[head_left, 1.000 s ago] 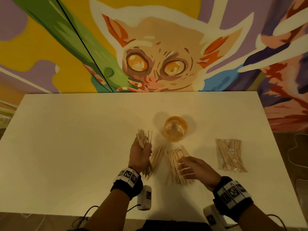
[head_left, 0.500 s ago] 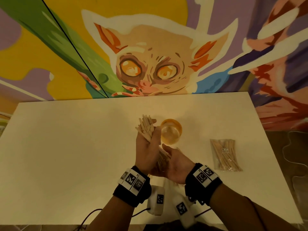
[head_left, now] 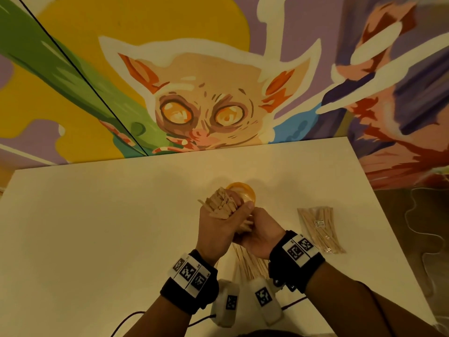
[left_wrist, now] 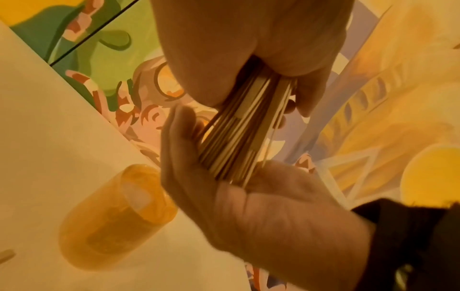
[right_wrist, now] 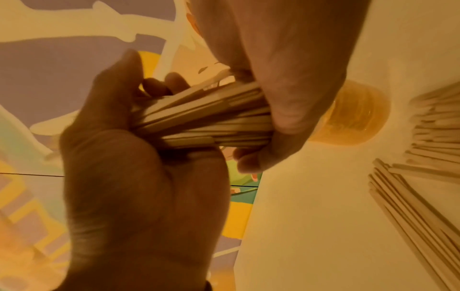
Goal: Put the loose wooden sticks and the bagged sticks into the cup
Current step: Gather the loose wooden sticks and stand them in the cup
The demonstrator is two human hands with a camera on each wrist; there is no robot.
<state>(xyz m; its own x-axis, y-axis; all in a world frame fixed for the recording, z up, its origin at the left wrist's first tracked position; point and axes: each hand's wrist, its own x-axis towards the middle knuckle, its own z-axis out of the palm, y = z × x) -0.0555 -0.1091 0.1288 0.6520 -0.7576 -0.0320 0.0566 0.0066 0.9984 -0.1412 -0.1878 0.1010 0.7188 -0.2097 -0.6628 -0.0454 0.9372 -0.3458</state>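
Note:
My left hand (head_left: 216, 227) grips a thick bundle of loose wooden sticks (head_left: 218, 204), held upright just in front of the orange translucent cup (head_left: 245, 190). My right hand (head_left: 260, 233) is cupped round the bundle's lower ends, thumb and fingers curled about them. In the left wrist view the stick bundle (left_wrist: 236, 137) ends in the right hand's palm (left_wrist: 248, 196), with the cup (left_wrist: 112, 216) empty beside it. More loose sticks (head_left: 250, 263) lie on the table under my wrists. The bagged sticks (head_left: 318, 229) lie flat to the right.
The white table (head_left: 97, 227) stands against a painted mural wall. Cables and the wrist cameras' white housings hang near the front edge. The table's right edge runs close past the bag.
My right hand left the loose sticks on the table and came up under the bundle. My left hand carried the bundle forward and up toward the cup.

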